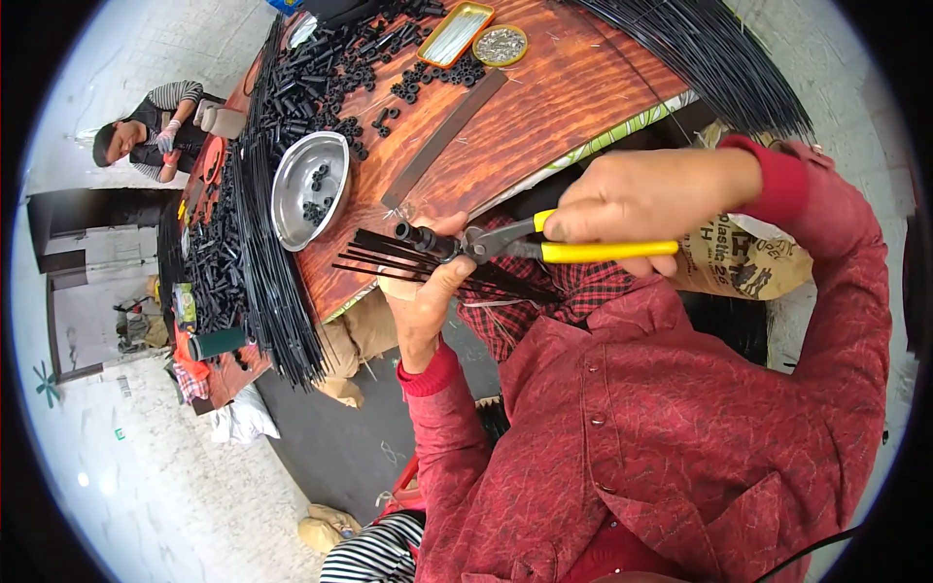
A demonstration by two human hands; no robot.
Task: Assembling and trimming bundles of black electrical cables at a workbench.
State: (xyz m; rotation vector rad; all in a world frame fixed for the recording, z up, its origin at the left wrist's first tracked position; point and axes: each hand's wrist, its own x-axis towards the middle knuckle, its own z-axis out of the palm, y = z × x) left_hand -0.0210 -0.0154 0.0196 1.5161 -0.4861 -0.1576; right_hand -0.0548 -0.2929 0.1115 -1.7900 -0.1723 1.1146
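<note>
My left hand (pixel 421 309) is closed around a black tubular plastic fitting (pixel 426 240) and a bundle of thin black rods (pixel 374 255), which fan out to the left and run back toward my lap. In my right hand (pixel 632 199) are yellow-handled pliers (pixel 610 253), gripped with the handles somewhat apart. Their metal jaws (pixel 478 243) are at the lower end of the fitting, beside my left fingertips. What lies between the jaws is too small to make out. A checked red and black cloth (pixel 505 325) lies beneath the rods.
On the wooden table (pixel 554 87) are a metal bowl (pixel 335 189) with black pieces, a flat dark bar (pixel 447 136), a tray of thin pins (pixel 459 34) and a dish of small metal parts (pixel 501 45). Long black rods (pixel 700 58) lie right. A person (pixel 160 131) sits across.
</note>
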